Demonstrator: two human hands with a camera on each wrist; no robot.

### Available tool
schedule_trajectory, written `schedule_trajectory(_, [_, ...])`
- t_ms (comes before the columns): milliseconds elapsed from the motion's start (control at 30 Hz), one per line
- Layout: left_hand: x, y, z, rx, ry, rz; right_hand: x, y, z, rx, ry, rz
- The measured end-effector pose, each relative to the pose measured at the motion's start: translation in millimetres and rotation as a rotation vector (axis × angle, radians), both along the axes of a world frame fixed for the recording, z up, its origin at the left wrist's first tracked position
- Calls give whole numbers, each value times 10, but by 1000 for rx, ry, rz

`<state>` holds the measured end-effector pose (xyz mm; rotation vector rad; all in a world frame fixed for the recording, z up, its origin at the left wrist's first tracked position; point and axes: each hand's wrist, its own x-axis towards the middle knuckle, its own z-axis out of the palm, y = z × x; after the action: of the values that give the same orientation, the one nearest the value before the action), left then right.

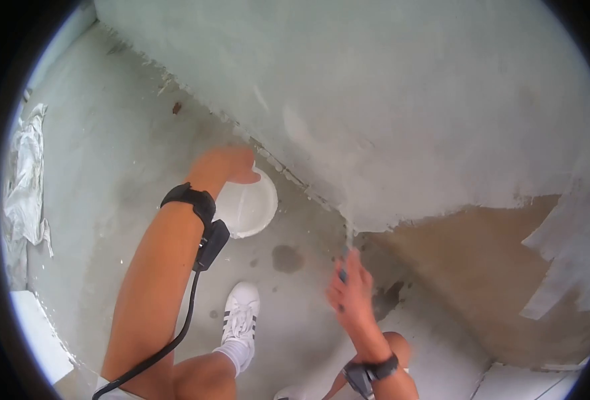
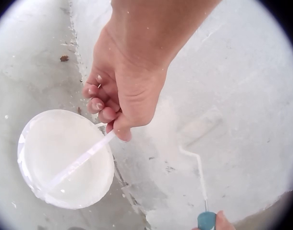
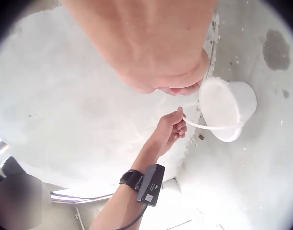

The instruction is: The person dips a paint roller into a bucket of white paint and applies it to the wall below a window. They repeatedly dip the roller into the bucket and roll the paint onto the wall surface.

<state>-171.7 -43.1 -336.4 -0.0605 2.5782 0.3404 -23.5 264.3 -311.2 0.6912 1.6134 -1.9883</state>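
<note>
Left wrist view: the left hand (image 2: 127,91) pinches the handle (image 2: 86,155) of a white bucket (image 3: 245,98), just beside the foot of the pale wall (image 1: 375,100). The right hand (image 1: 352,292) grips a blue-handled roller (image 2: 200,127), its head at that wall. Farther out, the wall has a brown patch (image 1: 455,260), and a white shoe (image 1: 240,320) rests on the grey floor (image 1: 142,133).

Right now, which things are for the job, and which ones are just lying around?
For the job, it looks like:
- white bucket, its handle held in the left grip
- roller, held in the right grip
- pale wall

Probably just lying around:
- crumpled white sheet
- small brown scrap on the floor
</note>
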Motion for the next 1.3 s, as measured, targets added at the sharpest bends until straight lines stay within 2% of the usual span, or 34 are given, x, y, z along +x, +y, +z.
schedule_trajectory(100, [-20, -35, -95, 11, -22, 16, 216, 489, 128, 80, -14, -44])
schedule_trajectory(167, [-22, -50, -195, 24, 2, -29, 209, 533, 36, 121, -33, -32])
schedule_trajectory(233, [-16, -72, -127, 20, 43, -82, -31, 148, 32, 69, -63, -10])
schedule_trajectory(333, [52, -74, 23, -16, -18, -90, -286, -328, -155, -59, -15, 105])
schedule_trajectory(400, [-4, -143, -147, 35, 78, -145, -320, -408, -108, -149, -1, 170])
schedule_trajectory(500, [-31, -157, -191, 48, 87, -137, -102, 36, 114, -31, -47, 208])
schedule_trajectory(567, [-46, -180, -231, 56, 129, -128, 136, 430, 157, 176, 30, 200])
schedule_trajectory(633, [-61, -306, -412, 97, 233, -142, 375, 768, 179, 219, 63, 131])
schedule_trajectory(667, [-66, -326, -428, 108, 181, -132, 504, 898, 184, 244, 74, 88])
schedule_trajectory(867, [-23, -83, 43, 45, -30, -52, 916, 1219, 191, 299, 226, -108])
schedule_trajectory(967, [-34, -90, 25, 3, -50, -45, 942, 1239, 420, 160, 152, -150])
schedule_trajectory(1133, [-54, -109, 15, -31, -28, -94, 1069, 1222, 674, 95, 165, -194])
schedule_trajectory(1300, [-25, -191, -161, -128, 128, -263, 1230, 1158, 862, -9, 148, -297])
